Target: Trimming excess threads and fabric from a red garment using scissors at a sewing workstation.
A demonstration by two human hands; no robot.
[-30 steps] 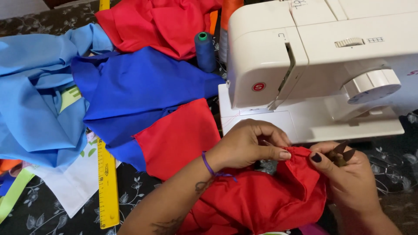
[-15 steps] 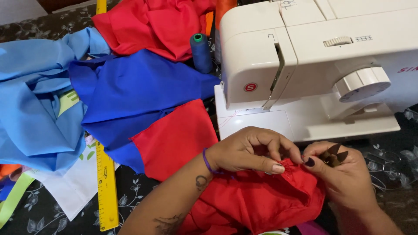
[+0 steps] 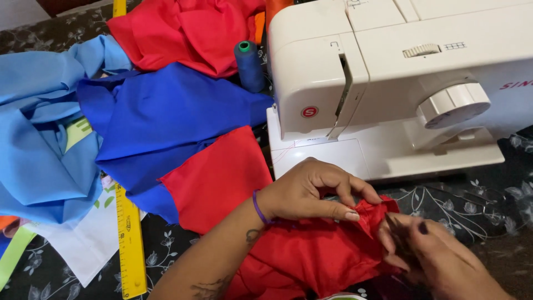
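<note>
Two hands work a bunched piece of red cloth (image 3: 311, 255) at the near edge of a table (image 3: 488, 205) covered in dark floral-print fabric. The left hand (image 3: 311, 191), a purple band at its wrist, curls over the cloth and pinches a raised fold between thumb and forefinger. The right hand (image 3: 427, 255), its nails dark, is closed on the same fold from the right and holds a small dark tool (image 3: 400, 239), too blurred to identify. The cloth is soft, matte and heavily creased; its bulk runs from near left up toward the pinched fold at the right, just in front of the machine's base.

Behind the hands stands one white plastic sewing machine (image 3: 400, 83), smooth and boxy, with a round ribbed dial on its right side. One spool of dark blue thread (image 3: 249, 65) with a green core stands upright just left of it. A yellow ruler (image 3: 129, 239) lies with its long axis running near to far at the left. Loose cloth is spread across the left half: a royal blue piece (image 3: 166, 122), a light blue piece (image 3: 39, 139), a flat red panel (image 3: 216, 178) and a second red heap (image 3: 183, 33) at the far edge.
</note>
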